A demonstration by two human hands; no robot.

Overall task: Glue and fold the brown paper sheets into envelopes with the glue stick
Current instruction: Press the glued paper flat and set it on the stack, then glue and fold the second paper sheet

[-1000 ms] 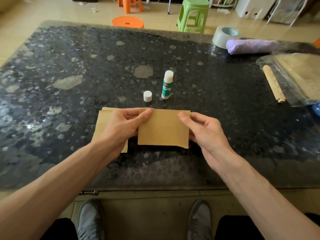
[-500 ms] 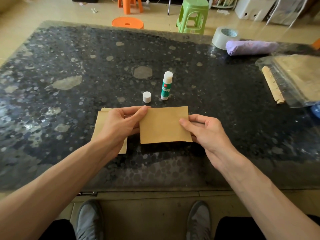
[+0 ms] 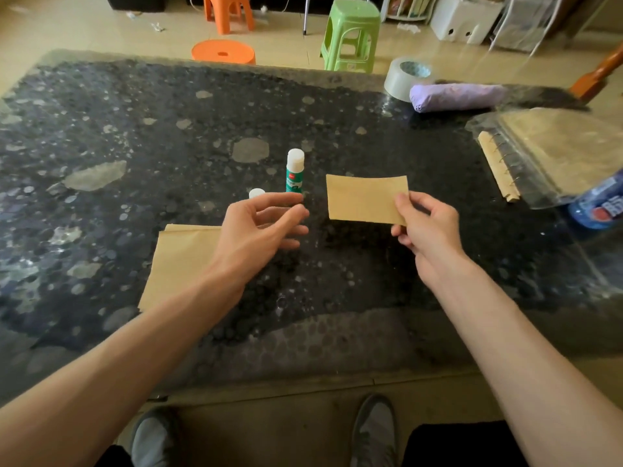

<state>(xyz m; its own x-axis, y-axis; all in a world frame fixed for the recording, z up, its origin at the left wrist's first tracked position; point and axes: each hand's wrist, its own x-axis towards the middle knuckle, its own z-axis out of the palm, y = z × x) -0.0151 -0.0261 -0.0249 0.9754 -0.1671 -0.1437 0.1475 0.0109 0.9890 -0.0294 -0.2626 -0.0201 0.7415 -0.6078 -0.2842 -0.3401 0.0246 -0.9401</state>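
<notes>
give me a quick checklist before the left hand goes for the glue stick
1. Left hand free: ok, fingers relaxed, holding nothing.
2. Glue stick upright, just beyond the fingertips: ok.
3. Cap off: ok, it stands beside the stick, partly hidden by the left hand.
4. Envelope secured: ok, the right hand pinches its lower right corner.
5. Next sheet ready: ok, it lies flat on the table, partly under the left forearm.
6. Envelope's glued seams holding: cannot tell.
</notes>
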